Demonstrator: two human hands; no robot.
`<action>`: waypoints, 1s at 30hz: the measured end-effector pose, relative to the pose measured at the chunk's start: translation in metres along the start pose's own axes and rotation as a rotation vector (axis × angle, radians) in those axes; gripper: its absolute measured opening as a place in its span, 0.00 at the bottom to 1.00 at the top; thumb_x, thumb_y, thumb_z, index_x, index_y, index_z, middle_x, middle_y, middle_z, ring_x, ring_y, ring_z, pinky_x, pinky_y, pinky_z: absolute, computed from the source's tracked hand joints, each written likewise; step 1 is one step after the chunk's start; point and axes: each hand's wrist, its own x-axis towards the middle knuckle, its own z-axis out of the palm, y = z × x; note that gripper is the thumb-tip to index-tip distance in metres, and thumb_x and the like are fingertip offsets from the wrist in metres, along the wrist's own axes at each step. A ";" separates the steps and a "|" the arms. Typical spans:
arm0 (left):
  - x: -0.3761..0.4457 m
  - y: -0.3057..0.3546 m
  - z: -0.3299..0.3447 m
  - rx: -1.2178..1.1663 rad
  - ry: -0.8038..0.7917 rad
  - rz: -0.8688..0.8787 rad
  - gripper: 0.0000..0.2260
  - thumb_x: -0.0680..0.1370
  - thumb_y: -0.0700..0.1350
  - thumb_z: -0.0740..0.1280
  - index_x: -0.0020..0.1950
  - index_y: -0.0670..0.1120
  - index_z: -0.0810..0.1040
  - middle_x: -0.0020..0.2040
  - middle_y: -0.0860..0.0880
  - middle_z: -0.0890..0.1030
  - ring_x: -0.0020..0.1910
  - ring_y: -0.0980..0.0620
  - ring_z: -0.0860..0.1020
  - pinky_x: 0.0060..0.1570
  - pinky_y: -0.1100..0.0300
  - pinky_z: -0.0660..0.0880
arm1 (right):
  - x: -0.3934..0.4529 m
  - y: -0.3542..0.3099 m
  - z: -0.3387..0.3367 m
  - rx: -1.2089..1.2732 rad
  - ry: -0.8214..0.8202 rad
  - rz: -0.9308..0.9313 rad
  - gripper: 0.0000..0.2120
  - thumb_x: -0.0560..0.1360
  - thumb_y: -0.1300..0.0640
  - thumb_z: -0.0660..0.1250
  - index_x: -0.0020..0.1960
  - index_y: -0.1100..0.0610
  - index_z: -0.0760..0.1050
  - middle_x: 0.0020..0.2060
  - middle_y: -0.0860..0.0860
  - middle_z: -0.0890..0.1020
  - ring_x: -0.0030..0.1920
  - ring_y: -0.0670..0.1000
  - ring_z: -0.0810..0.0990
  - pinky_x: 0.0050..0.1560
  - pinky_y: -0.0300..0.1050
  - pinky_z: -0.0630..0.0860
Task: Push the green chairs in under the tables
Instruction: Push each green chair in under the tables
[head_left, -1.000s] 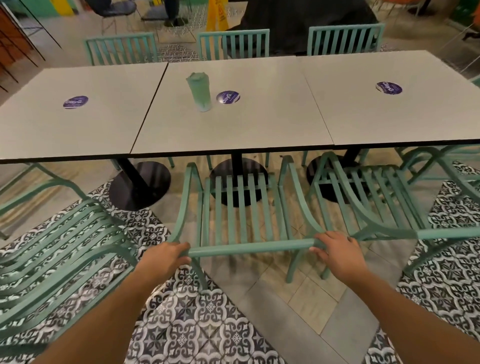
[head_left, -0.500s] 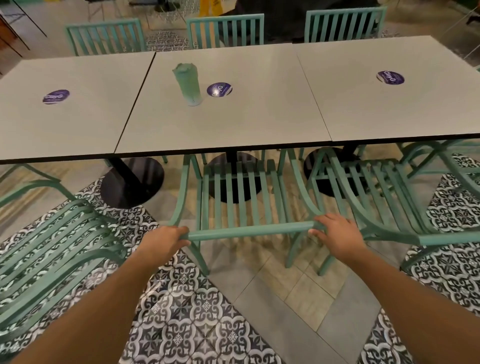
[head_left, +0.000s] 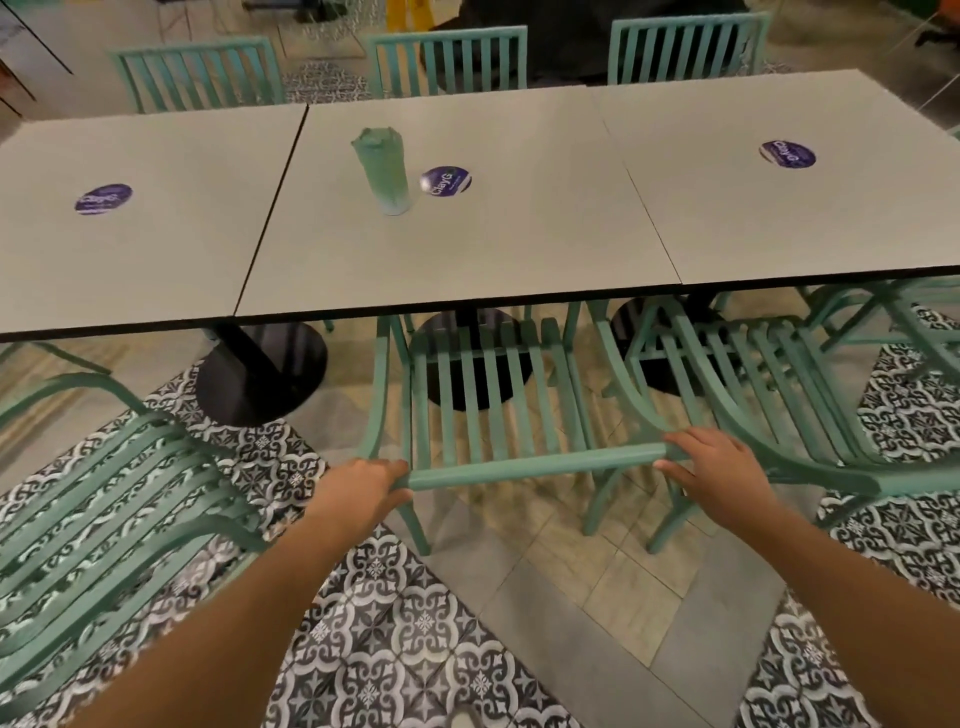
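A green slatted chair (head_left: 483, 395) stands in front of me, its seat front tucked just under the edge of the middle grey table (head_left: 467, 244). My left hand (head_left: 358, 486) grips the left end of its top rail. On the right end, my right hand (head_left: 711, 465) curls round the same rail. A second green chair (head_left: 769, 384) sits close on the right, partly under the right table (head_left: 779, 218). On the left, a third green chair (head_left: 104, 499) stands well out from the left table (head_left: 130, 244).
A green tumbler (head_left: 382, 171) stands on the middle table beside a round purple sticker (head_left: 445, 180). Three green chairs (head_left: 447, 62) line the far side. Black round pedestal bases (head_left: 260, 374) sit under the tables. Patterned floor tiles lie around my feet.
The chair in my hands has slid forward, its seat going further under the middle table. Both hands kept their grip on the top rail and moved with it.
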 end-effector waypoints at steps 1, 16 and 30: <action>-0.001 -0.001 0.000 -0.007 -0.011 0.003 0.08 0.79 0.57 0.62 0.53 0.56 0.73 0.40 0.56 0.76 0.40 0.53 0.77 0.43 0.55 0.79 | -0.001 -0.002 0.000 -0.006 -0.005 0.000 0.20 0.77 0.42 0.61 0.64 0.51 0.74 0.56 0.47 0.78 0.59 0.50 0.74 0.62 0.54 0.69; -0.032 -0.007 -0.070 0.171 0.025 -0.189 0.21 0.80 0.59 0.56 0.69 0.50 0.70 0.65 0.47 0.75 0.63 0.44 0.73 0.60 0.49 0.69 | 0.030 -0.122 -0.025 0.023 -0.141 -0.156 0.26 0.79 0.42 0.58 0.72 0.53 0.65 0.65 0.52 0.73 0.64 0.55 0.71 0.65 0.51 0.69; -0.283 -0.168 -0.075 -0.479 0.321 -1.047 0.23 0.78 0.56 0.63 0.70 0.48 0.69 0.64 0.44 0.78 0.55 0.46 0.79 0.60 0.46 0.75 | -0.012 -0.493 -0.008 -0.021 -0.241 -0.917 0.27 0.77 0.43 0.61 0.70 0.55 0.65 0.63 0.55 0.73 0.63 0.58 0.71 0.61 0.53 0.70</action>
